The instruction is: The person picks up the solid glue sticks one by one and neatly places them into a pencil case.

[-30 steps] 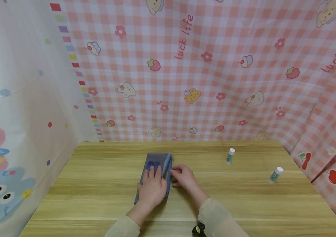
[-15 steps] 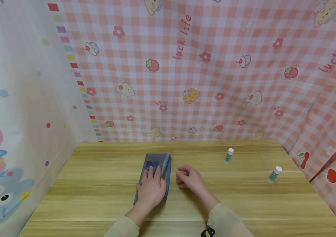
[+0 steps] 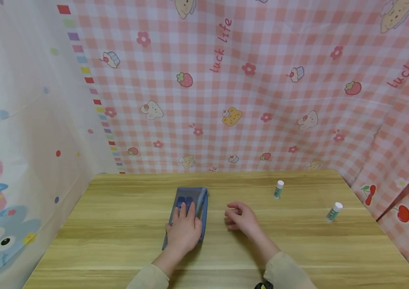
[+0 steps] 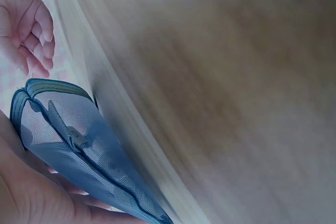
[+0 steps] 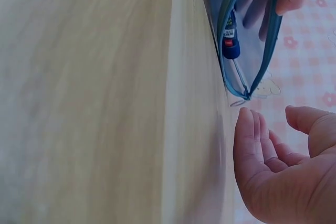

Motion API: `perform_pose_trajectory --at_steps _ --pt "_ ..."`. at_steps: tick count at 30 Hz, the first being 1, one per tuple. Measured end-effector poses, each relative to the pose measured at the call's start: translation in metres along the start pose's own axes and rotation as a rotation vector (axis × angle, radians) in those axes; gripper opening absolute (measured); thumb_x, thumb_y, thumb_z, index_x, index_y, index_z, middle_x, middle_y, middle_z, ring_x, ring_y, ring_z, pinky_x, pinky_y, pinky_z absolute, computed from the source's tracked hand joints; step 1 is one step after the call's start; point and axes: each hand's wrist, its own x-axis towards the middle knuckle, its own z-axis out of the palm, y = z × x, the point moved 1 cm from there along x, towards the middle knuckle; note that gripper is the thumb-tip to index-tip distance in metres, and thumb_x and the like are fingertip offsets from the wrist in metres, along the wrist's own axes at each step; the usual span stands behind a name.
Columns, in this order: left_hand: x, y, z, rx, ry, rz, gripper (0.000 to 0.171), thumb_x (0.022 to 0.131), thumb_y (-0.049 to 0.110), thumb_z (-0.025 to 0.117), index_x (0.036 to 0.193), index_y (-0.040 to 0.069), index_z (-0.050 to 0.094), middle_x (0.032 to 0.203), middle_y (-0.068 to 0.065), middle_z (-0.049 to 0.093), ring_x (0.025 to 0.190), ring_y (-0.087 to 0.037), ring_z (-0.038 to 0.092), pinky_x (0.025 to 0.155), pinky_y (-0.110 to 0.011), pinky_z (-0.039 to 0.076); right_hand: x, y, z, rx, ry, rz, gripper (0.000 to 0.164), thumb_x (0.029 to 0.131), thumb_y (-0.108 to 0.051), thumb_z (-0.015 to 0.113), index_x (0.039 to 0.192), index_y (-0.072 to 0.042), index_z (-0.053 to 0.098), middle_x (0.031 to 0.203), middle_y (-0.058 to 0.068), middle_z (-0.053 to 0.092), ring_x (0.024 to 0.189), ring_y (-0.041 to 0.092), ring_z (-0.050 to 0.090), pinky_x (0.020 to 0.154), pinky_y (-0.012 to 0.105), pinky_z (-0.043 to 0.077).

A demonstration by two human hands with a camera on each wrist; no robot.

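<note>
A blue mesh zip pouch [image 3: 191, 192] lies on the wooden table, with its zipped side facing right. My left hand [image 3: 184, 233] rests on top of it, fingers spread and straight, the thumb by the zip edge. In the right wrist view the pouch's mouth gapes, and a dark blue tube [image 5: 231, 43] with a label shows inside. Through the mesh in the head view, dark blue round ends [image 3: 185, 200] are visible. My right hand [image 3: 243, 218] hovers to the right of the pouch, apart from it, fingers loosely bent and holding nothing.
Two white-capped green glue sticks stand on the table [image 3: 136, 257] to the right: one farther back [image 3: 278, 190], one nearer the right edge [image 3: 334, 212]. A pink checked cloth [image 3: 204, 92] hangs behind the table, and a white printed cloth [image 3: 27, 120] hangs at left.
My right hand has let go of the pouch's zip edge and moved away to the right. The left hand stays on the pouch, which has barely moved.
</note>
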Motion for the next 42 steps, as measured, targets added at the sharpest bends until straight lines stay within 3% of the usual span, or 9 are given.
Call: perform_pose_trajectory --at_steps 8,24,42 --pt "-0.001 -0.001 0.001 -0.006 0.008 0.003 0.053 0.098 0.025 0.042 0.147 0.006 0.047 0.152 -0.025 0.038 0.138 -0.049 0.031 0.090 -0.082 0.028 -0.005 0.000 -0.015 0.021 0.042 0.021 0.033 0.097 -0.002 0.059 0.125 0.014 0.053 0.096 0.021 0.067 0.082 0.029 0.069 0.064 0.041 0.059" --pt "-0.001 0.000 0.000 -0.019 0.004 0.003 0.054 0.098 0.025 0.041 0.148 0.006 0.047 0.152 -0.025 0.037 0.139 -0.049 0.030 0.090 -0.082 0.027 -0.009 0.004 -0.050 0.064 0.072 0.052 0.040 0.098 -0.002 0.056 0.131 0.016 0.046 0.100 0.020 0.066 0.080 0.021 0.068 0.065 0.032 0.058" --pt "-0.001 0.000 0.001 -0.013 0.010 0.017 0.053 0.098 0.025 0.041 0.147 0.005 0.047 0.151 -0.026 0.037 0.138 -0.050 0.031 0.089 -0.082 0.028 -0.012 0.002 -0.104 0.096 0.123 0.094 0.046 0.101 -0.006 0.052 0.139 0.015 0.037 0.090 -0.002 0.065 0.077 0.008 0.066 0.067 0.026 0.057"
